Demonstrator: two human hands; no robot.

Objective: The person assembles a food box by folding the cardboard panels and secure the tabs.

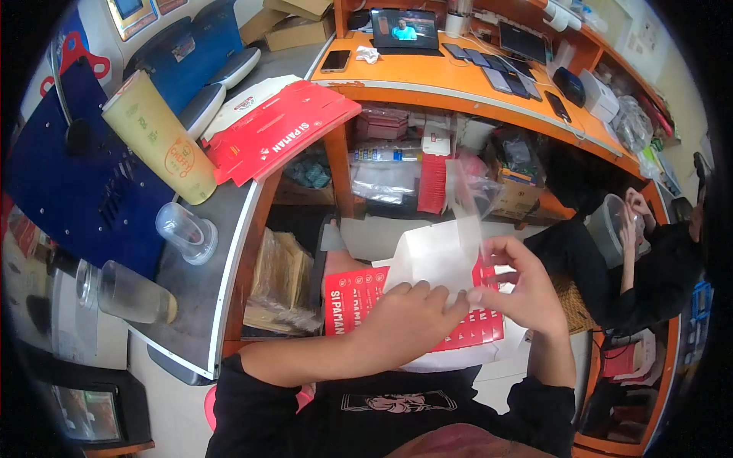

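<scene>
In front of my body, a part-folded cardboard box (434,250) shows its white inside, with one pale flap standing up and smeared by motion. It rests on a stack of flat red printed cartons (350,296) about at my lap. My left hand (412,320) lies across the near edge of the box, fingers bent over it. At the right side my right hand (527,286) curls its thumb and fingers at the box's edge, pinching the cardboard there. Exactly where the fingertips grip is partly hidden.
Left, a dark table (221,286) bears more red cartons (286,126), a tall yellow cup stack (160,137) and clear plastic cups (185,231). Ahead, an orange desk (427,76) carries a tablet (405,32) and several phones. At right, another person (611,259) holds a clear tub.
</scene>
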